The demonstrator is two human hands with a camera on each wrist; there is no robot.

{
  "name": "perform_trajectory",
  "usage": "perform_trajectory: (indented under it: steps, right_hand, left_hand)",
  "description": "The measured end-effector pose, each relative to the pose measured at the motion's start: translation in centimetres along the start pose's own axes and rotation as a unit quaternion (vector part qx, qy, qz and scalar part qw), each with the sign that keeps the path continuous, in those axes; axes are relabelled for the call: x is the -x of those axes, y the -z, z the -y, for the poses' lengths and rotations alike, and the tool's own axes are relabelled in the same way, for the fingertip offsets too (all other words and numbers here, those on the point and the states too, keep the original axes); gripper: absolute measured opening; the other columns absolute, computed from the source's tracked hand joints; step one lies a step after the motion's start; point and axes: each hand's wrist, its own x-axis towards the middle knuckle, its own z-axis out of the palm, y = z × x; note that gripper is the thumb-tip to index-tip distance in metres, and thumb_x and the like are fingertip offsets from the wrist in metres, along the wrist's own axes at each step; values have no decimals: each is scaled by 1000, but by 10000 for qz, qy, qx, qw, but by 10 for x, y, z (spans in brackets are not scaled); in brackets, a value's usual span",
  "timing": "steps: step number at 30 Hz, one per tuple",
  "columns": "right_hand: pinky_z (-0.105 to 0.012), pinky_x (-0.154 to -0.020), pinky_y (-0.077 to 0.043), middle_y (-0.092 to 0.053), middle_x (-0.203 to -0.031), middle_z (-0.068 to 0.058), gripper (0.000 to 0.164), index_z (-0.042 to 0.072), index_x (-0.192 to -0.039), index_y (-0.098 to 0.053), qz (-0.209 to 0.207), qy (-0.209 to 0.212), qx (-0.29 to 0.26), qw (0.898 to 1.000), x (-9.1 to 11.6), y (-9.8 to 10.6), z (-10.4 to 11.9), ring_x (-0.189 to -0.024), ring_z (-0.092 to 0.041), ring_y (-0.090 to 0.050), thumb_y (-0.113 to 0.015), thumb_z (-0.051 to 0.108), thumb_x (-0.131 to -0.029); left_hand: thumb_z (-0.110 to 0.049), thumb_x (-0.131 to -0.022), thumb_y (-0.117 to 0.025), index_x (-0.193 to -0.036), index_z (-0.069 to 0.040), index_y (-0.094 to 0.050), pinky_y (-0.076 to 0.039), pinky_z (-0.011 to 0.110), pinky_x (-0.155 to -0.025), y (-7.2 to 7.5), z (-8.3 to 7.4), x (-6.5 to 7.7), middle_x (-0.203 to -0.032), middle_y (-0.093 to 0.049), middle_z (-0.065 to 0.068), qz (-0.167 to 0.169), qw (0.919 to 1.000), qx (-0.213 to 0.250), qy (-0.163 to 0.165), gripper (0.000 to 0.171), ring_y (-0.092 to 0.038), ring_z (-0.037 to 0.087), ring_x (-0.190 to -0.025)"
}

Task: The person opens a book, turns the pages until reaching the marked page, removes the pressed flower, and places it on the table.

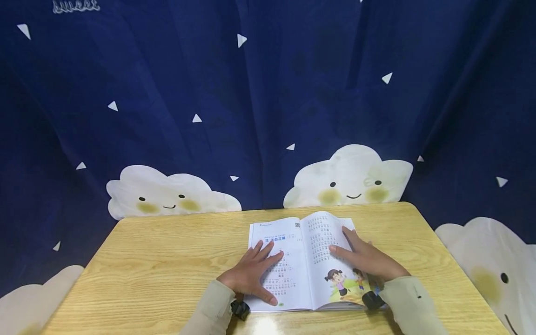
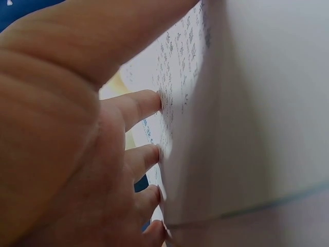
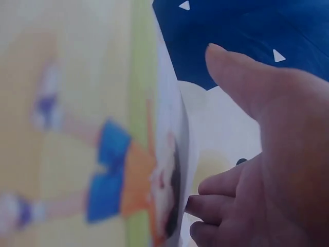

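An open book [image 1: 307, 284] with printed text lies on the table, its right-hand page bowed upward. My left hand [image 1: 253, 272] rests on the left page with fingers spread and thumb near the lower edge. In the left wrist view, the fingertips [image 2: 151, 100] press against the printed paper. My right hand [image 1: 372, 258] is at the right page's outer edge, thumb extended over the text. The right wrist view shows the other fingers [image 3: 213, 208] loosely bent right at the page edge, beside a drawing of a child in blue shorts [image 3: 108, 172].
The wooden table [image 1: 159, 260] extends to both sides of the book. Behind it hangs a dark blue curtain [image 1: 167, 70] with white triangles and smiling clouds. Black wrist devices [image 1: 240, 309] sit by both sleeves, close to the book's lower edge.
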Motion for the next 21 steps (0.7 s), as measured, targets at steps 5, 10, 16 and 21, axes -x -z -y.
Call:
perform_trajectory:
  steps: [5, 10, 16, 21]
  right_hand:
    - [-53, -100, -39, -42, -143, -18, 92, 14, -156, -5, -17, 117, -440, 9990, 2, 4, 4, -115, -27, -56, -47, 63, -92]
    - [-61, -105, -27, -21, -156, -20, 84, 13, -156, -12, -101, 368, -616, 9974, 8, 14, 6, -137, -39, -31, -43, 61, -95]
    - [-60, -106, -27, -36, -149, -20, 75, 10, -154, -21, -401, 735, -818, 9931, 11, 21, 7, -132, -37, -38, -41, 56, -98]
    - [-62, -107, -23, -43, -145, -18, 68, 9, -152, -27, -713, 884, -1073, 9877, 11, 25, 5, -135, -38, -36, -37, 52, -100]
  left_hand:
    - [-62, -60, -82, -154, -25, -26, -4, 57, -115, 0, 0, 0, -162, -5, 6, -8, 10000, 12, 18, 115, 4, 33, -147]
    - [-62, -60, -82, -154, -26, -26, -3, 56, -115, 0, 0, 0, -162, -5, 5, -10, 10000, 19, 57, 115, 4, 33, -147]
    - [-63, -59, -82, -154, -27, -27, -3, 56, -115, 0, 0, 0, -162, -6, 5, -12, 9999, 37, 112, 115, 3, 32, -148]
    - [-63, -59, -81, -154, -27, -27, -3, 56, -115, 0, 0, 0, -162, -6, 5, -11, 9999, 55, 89, 115, 3, 33, -147]
